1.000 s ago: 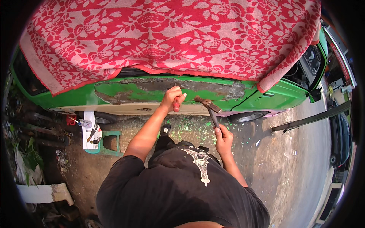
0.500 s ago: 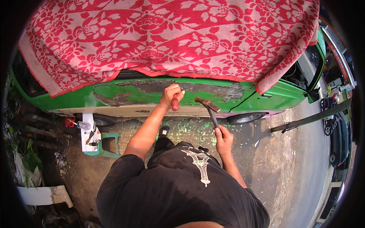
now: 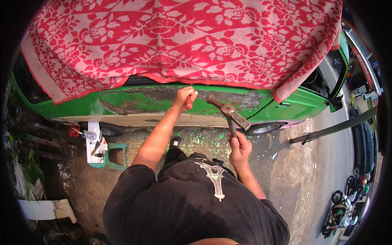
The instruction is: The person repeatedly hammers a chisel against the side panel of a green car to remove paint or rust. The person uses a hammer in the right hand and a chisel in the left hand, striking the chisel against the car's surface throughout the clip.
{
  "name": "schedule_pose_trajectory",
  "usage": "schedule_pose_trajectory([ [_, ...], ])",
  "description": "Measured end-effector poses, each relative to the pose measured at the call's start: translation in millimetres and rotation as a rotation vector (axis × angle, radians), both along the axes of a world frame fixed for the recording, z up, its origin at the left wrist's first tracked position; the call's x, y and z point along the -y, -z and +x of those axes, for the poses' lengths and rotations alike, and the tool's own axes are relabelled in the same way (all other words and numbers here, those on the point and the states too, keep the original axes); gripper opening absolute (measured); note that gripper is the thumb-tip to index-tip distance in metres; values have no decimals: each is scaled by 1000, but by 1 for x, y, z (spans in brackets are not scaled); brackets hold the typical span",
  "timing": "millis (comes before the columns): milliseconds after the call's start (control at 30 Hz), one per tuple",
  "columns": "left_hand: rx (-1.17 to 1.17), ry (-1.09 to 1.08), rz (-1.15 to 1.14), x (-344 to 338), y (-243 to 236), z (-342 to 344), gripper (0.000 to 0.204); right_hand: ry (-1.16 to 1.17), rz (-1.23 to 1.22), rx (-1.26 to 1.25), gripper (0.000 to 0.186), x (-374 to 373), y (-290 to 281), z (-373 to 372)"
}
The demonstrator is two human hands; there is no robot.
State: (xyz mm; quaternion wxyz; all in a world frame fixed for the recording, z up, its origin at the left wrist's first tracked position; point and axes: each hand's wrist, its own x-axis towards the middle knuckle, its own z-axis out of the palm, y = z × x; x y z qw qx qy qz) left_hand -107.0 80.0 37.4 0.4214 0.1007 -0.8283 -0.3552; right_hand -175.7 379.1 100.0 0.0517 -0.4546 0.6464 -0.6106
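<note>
My left hand (image 3: 183, 99) is closed round a tool with a red handle (image 3: 188, 103), held against the side of a green vehicle (image 3: 163, 105). The tool's far end is hidden behind my fingers. My right hand (image 3: 240, 150) grips a hammer (image 3: 228, 109) by its dark shaft. Its worn metal head is raised to the right of the red handle, apart from it. Along the vehicle's side runs a long patch (image 3: 237, 100) of stripped, grey-brown, rough surface with ragged paint edges.
A red and pink floral blanket (image 3: 163, 41) drapes the vehicle's top. At the left a green plastic stool (image 3: 118, 146) carries a white sheet, a can and a dark-handled tool. Green paint flakes (image 3: 204, 141) litter the ground. A post (image 3: 330, 126) slants at the right; a motorbike (image 3: 341, 212) is on the road.
The hammer head has tilted and come up nearer to me, while my right hand has shifted slightly left. My left hand has risen a little. On the road a motorbike has come into view.
</note>
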Motion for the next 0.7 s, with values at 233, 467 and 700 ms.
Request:
schedule_pose_trajectory([
  [233,47,-9,28,6,-2,-4,34,15,78,-352,25,29,17,-5],
  [467,77,-8,60,3,-6,-5,33,23,-238,-375,19,24,3,-2],
  [700,30,12,20,8,6,0,34,40,225,-169,21,13,34,-3],
])
